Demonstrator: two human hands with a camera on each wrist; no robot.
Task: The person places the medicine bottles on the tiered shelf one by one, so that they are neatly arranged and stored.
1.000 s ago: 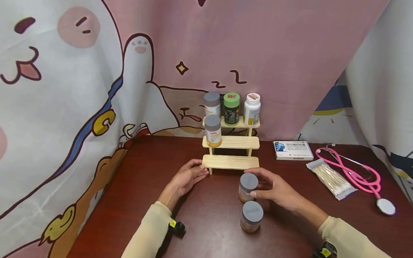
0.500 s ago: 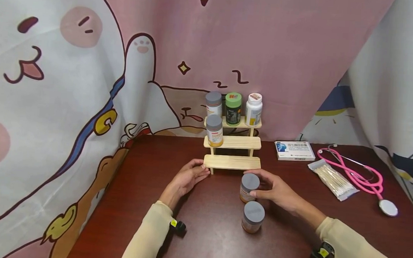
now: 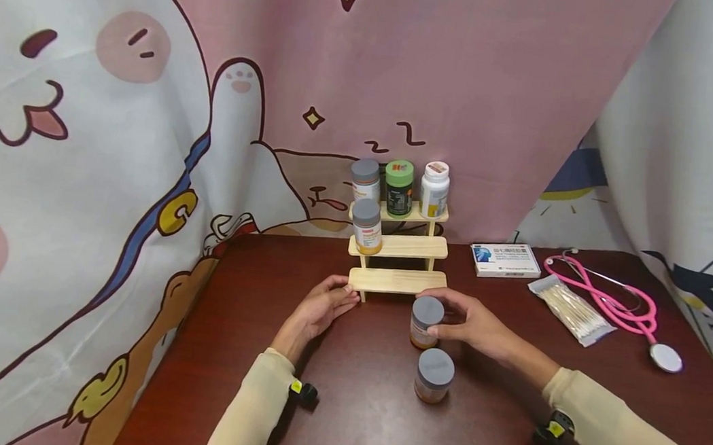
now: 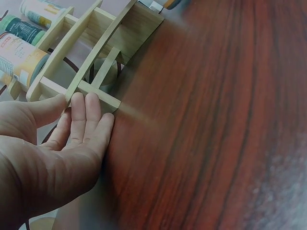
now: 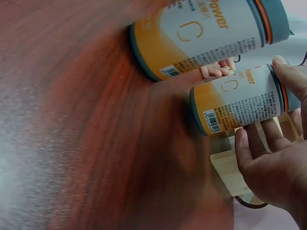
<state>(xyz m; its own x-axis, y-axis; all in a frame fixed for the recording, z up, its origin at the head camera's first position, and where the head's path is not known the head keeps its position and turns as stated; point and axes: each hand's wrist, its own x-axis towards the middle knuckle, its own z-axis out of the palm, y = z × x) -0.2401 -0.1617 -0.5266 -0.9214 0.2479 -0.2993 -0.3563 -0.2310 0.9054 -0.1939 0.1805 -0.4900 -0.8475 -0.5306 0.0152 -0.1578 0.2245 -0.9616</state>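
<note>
My right hand grips a grey-lidded supplement jar with an orange and white label, thumb on one side and fingers on the other. It is just in front of the right end of a three-step wooden display stand. A matching jar stands closer to me on the table. At the stand's left end, my left hand holds the lowest step; in the left wrist view its thumb is at the board's edge, with the fingers against the leg.
On the top step stand a grey-lidded jar, a green-lidded jar and a white bottle. Another grey-lidded jar is on the middle step's left. Rightward lie a medicine box, cotton swabs and a pink stethoscope.
My right hand and its jar have shifted slightly toward the stand, away from the nearer jar. The left hand stays at the stand's left end.
</note>
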